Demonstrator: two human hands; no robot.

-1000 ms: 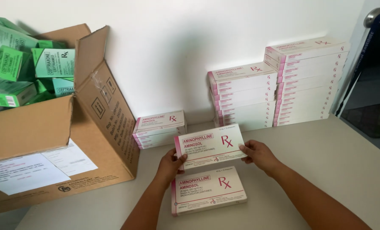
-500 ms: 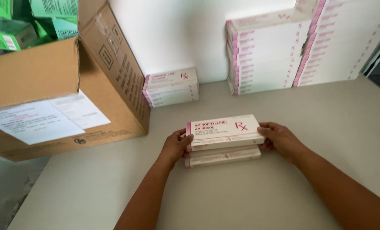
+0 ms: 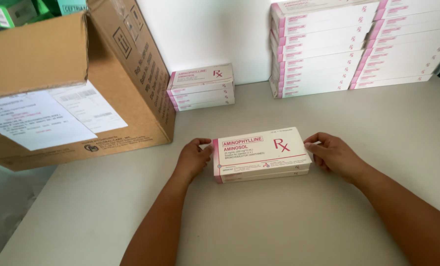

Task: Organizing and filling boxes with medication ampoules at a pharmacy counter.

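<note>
Since half a second ago both hands barely shifted; top white-and-pink carton (image 3: 260,151) now sits squarer on the one beneath, view pulled back slightly. Left hand (image 3: 194,157) grip: fingers pressed flat on the carton's left end. Right hand (image 3: 333,153) grip: fingers wrapped on its right end, so the carton is held between both, probably to line up edges with the lower carton (image 3: 264,175). Pair lies on the table (image 3: 259,226), mid-front. Behind the carton and to its left: short stack of same cartons (image 3: 201,86) against the wall. Further left of the carton: big open cardboard box (image 3: 72,83), green packs (image 3: 13,11) inside. Behind-right of the carton: two tall stacks (image 3: 358,44). Nothing blocks the hands
</note>
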